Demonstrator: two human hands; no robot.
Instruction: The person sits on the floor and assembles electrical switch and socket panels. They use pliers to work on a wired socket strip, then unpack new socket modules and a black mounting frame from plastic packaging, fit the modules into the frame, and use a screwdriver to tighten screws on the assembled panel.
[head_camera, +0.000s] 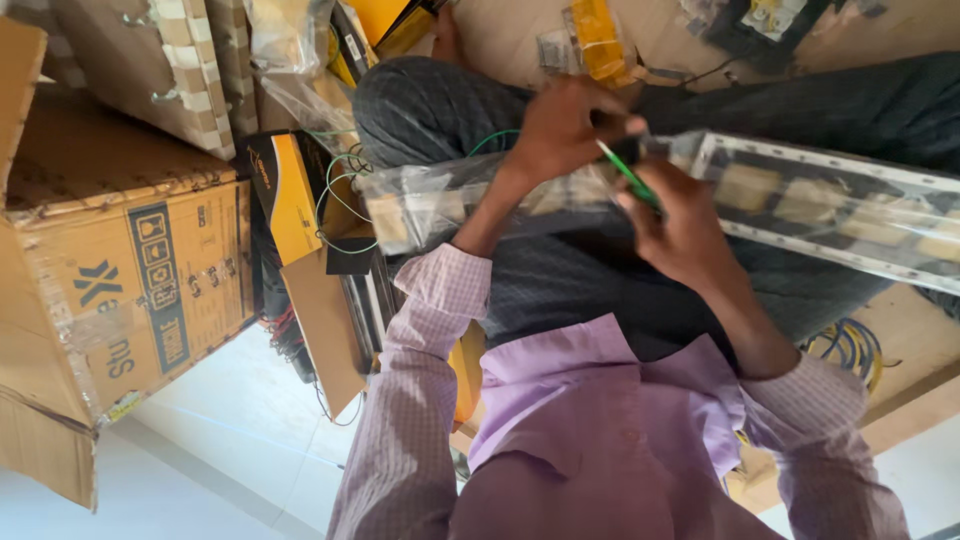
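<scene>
Left hand (565, 125): upper centre of the frame, fingers curled shut over the top edge of a long panel wrapped in clear plastic. Right hand (675, 225): just below and right of the left hand, closed around a green-handled tool (628, 172); the tool's slim green shaft runs up and left between the two hands, its tip at the panel's edge. The hands are close together, nearly touching.

Plastic-wrapped panel (800, 205): a long white-framed strip with pale rectangular parts set in a row, lying across the person's lap from centre left to the right edge of the frame, tilting slightly down to the right. Its left end (420, 205) is bundled in crumpled clear plastic.

Clothing: dark grey trousers (560, 280) beneath the panel; lilac checked shirt (560, 400) with long sleeves, filling the lower centre.

Green wire (340, 190): thin loops just left of the panel's wrapped end.

Yellow-and-black box (285, 190): left of centre, beside the wire loops.

Large cardboard carton (120, 280): left of the frame, taped, with printed panels.

Bundle of yellow and blue wires (850, 350): right of the frame, below the panel, lying on brown cardboard (920, 370).

Clear plastic bags with yellow contents (595, 35): top centre, beyond the hands.

White floor (230, 420): lower left.
</scene>
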